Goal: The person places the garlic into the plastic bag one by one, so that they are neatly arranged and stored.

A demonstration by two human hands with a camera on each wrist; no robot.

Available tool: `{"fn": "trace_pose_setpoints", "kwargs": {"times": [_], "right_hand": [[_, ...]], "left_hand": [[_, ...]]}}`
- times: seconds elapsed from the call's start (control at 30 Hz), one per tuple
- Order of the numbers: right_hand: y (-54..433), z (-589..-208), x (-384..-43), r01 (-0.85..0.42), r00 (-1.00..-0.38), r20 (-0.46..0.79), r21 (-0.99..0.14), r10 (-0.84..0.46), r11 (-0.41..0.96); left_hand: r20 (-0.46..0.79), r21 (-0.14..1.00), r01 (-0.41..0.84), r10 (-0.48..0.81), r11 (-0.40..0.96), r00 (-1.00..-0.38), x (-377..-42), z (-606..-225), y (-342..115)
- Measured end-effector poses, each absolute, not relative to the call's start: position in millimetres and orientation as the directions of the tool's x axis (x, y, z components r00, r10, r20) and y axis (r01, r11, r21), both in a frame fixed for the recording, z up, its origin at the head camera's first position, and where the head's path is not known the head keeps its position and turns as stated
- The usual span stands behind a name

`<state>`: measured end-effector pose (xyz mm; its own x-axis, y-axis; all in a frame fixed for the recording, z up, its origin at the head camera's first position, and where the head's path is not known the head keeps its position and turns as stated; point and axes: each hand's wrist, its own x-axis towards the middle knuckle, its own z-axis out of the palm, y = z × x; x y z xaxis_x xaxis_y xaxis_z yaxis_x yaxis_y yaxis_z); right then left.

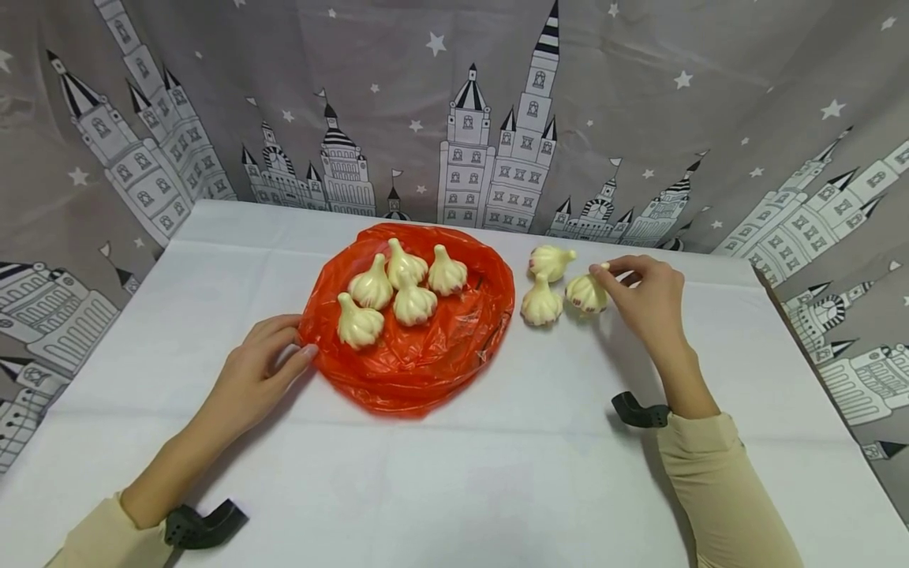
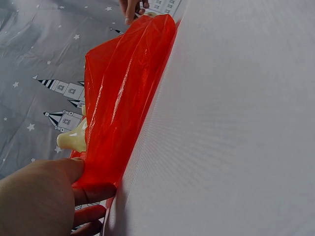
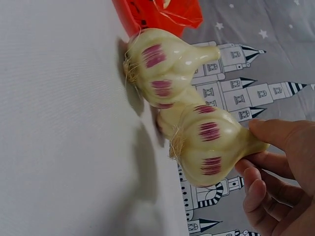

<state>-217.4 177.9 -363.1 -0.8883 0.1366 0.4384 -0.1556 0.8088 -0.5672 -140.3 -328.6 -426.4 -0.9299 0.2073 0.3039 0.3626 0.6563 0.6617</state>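
Observation:
A red plastic bag (image 1: 454, 339) lies spread open on the table, its rim rolled into a round. Several garlic bulbs (image 1: 360, 323) with glossy cream skins sit inside it. My left hand (image 1: 259, 371) pinches the bag's left rim between thumb and fingers, as the left wrist view also shows. At the right, my right hand (image 1: 649, 300) holds a garlic bulb (image 3: 209, 142) by its stem, root end down, with purple streaks and root hairs showing. Two more garlic bulbs (image 1: 542, 302) stand between that hand and the bag, close to the held one.
A white cloth (image 1: 454, 489) covers the table. Behind and beside it hangs a grey curtain (image 1: 398, 47) printed with castles and stars. A black wrist mount (image 1: 206, 527) is on my left wrist, and another black mount (image 1: 639, 410) is on the right one.

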Motion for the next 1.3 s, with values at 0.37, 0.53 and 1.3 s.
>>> {"fn": "trace_pose_setpoints", "kwargs": {"times": [0.37,0.53,1.3], "right_hand": [[177,-357,-214,-0.198,-0.868,0.482,-0.555,0.118,0.808],[176,-356,-216,-0.230,-0.854,0.509,-0.550,0.104,0.803],[170,-352,-211,-0.259,-0.848,0.524,-0.538,0.078,0.802]], "left_hand": [[0.296,0.660,0.358,0.209,0.661,-0.932,-141,-427,-329],[0.296,0.661,0.354,0.204,0.661,-0.933,-141,-427,-330],[0.296,0.663,0.358,0.209,0.658,-0.932,-142,-429,-330]]}}
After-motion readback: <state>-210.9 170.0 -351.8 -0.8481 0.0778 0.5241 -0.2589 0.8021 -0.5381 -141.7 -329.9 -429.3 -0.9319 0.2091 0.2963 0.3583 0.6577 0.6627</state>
